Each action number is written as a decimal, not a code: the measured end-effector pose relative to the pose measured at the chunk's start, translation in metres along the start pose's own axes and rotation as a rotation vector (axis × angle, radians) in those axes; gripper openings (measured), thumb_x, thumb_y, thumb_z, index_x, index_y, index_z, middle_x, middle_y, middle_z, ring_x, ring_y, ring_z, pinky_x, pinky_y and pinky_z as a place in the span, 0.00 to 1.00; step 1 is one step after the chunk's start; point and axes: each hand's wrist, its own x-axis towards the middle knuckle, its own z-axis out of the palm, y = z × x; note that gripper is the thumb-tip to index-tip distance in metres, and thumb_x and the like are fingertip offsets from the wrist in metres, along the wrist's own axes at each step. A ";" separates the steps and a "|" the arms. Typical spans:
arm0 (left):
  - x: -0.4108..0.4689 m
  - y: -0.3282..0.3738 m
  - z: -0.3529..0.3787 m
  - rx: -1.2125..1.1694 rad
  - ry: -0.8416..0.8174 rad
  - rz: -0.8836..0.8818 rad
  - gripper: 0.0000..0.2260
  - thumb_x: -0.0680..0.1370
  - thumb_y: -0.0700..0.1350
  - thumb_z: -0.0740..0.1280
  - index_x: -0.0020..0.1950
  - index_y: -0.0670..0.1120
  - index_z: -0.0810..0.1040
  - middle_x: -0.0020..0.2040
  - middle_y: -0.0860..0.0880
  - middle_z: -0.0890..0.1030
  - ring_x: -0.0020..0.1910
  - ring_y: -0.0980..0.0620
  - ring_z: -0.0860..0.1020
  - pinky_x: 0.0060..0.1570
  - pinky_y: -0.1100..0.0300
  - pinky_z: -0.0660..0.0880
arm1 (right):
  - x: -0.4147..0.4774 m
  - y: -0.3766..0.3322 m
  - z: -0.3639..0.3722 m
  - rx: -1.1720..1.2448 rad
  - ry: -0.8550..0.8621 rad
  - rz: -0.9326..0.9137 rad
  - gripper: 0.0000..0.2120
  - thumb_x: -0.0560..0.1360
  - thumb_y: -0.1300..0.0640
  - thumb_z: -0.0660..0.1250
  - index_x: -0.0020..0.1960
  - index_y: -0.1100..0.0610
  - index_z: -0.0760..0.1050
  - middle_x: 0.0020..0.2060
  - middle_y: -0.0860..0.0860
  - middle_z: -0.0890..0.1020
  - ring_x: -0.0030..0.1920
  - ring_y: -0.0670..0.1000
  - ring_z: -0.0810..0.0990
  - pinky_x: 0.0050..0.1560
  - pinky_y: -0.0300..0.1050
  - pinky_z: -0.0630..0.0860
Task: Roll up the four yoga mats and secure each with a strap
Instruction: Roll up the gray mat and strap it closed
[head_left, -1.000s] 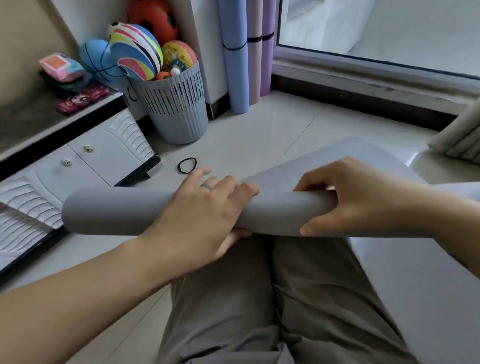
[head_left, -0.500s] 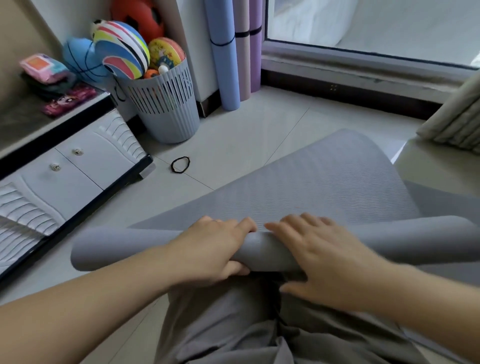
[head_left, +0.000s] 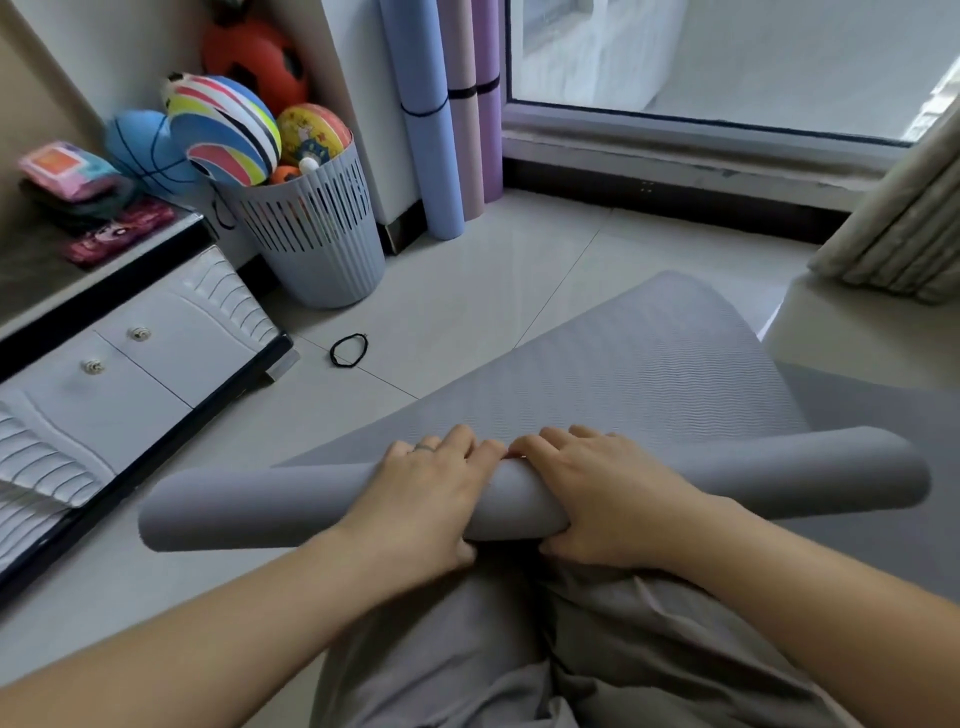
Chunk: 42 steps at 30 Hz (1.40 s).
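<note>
- Lower left: white drawer cabinet (head_left: 130, 374).
- Upper left: slatted basket (head_left: 322, 244) on the floor (head_left: 467, 291), full of balls (head_left: 223, 130).
- Centre-left: black strap (head_left: 349, 351), a loose loop lying flat, well apart from the grey mat.
- Top centre: blue mat (head_left: 431, 156), pink mat (head_left: 462, 140) and purple mat (head_left: 488, 140), all rolled, upright, each w/ a dark band round it.
- Centre: your left hand (head_left: 431, 493) grips the roll, fingers over the top, thumb under.
- Grey mat (head_left: 249, 506): partly rolled, roll lies across mid-frame; the unrolled part lies flat beyond it.
- Your right hand (head_left: 597, 493), just beside the left, grasps the roll the same way.
- Right edge: curtain (head_left: 909, 218).
</note>
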 end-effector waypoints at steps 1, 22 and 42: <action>0.005 -0.004 -0.001 -0.037 -0.031 0.011 0.35 0.69 0.52 0.69 0.72 0.55 0.56 0.61 0.51 0.66 0.60 0.47 0.72 0.55 0.53 0.69 | -0.003 -0.001 0.002 -0.036 0.039 -0.001 0.40 0.63 0.38 0.71 0.69 0.48 0.60 0.56 0.47 0.73 0.54 0.53 0.74 0.50 0.50 0.73; 0.033 -0.050 -0.012 -0.002 0.439 -0.100 0.40 0.49 0.43 0.80 0.58 0.54 0.69 0.42 0.50 0.78 0.37 0.46 0.79 0.39 0.52 0.74 | 0.022 0.043 -0.028 -0.059 0.214 0.109 0.33 0.66 0.43 0.69 0.67 0.44 0.60 0.56 0.44 0.76 0.54 0.51 0.76 0.49 0.48 0.74; -0.040 -0.055 -0.028 -0.003 0.445 -0.264 0.37 0.49 0.44 0.78 0.58 0.52 0.73 0.45 0.50 0.77 0.39 0.47 0.78 0.37 0.54 0.71 | 0.037 0.009 -0.057 -0.107 0.210 -0.119 0.30 0.64 0.42 0.65 0.65 0.41 0.64 0.55 0.40 0.77 0.54 0.47 0.77 0.49 0.45 0.74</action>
